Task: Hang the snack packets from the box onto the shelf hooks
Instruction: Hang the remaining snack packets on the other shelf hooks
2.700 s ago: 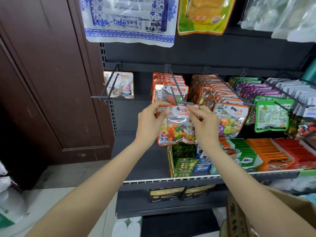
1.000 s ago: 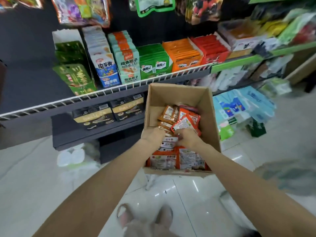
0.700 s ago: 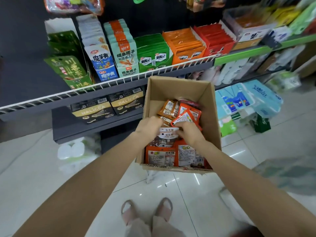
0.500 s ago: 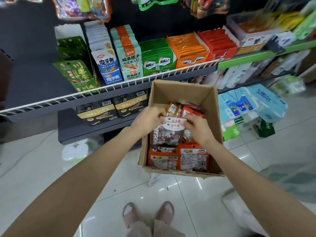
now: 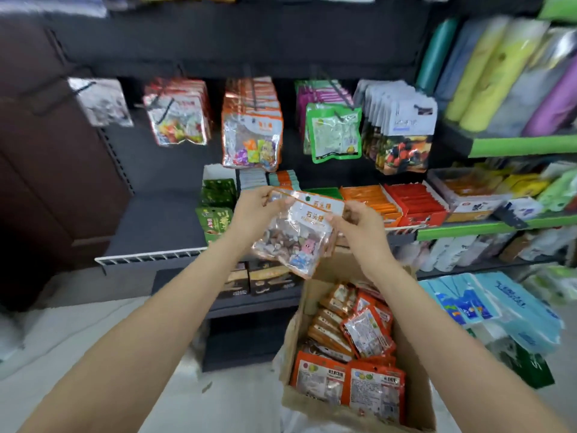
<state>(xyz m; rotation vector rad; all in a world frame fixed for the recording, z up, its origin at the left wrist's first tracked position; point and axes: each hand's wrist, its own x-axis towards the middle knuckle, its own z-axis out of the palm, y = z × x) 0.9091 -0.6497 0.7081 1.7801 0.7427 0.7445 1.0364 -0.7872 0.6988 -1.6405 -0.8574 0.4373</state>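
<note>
Lifted clear of the box (image 5: 415,398) since half a second ago, a clear snack packet (image 5: 296,235) is now held up in front of the shelf.

Its top left corner is pinched by the left hand (image 5: 254,210) and its top right edge by the right hand (image 5: 359,226), each grip closed on the packet, which is tilted. Below the grips, more packets are seen lying in the box. Above them, rows of hanging packets (image 5: 249,132) are carried on the shelf hooks (image 5: 253,89), blurred.
</note>
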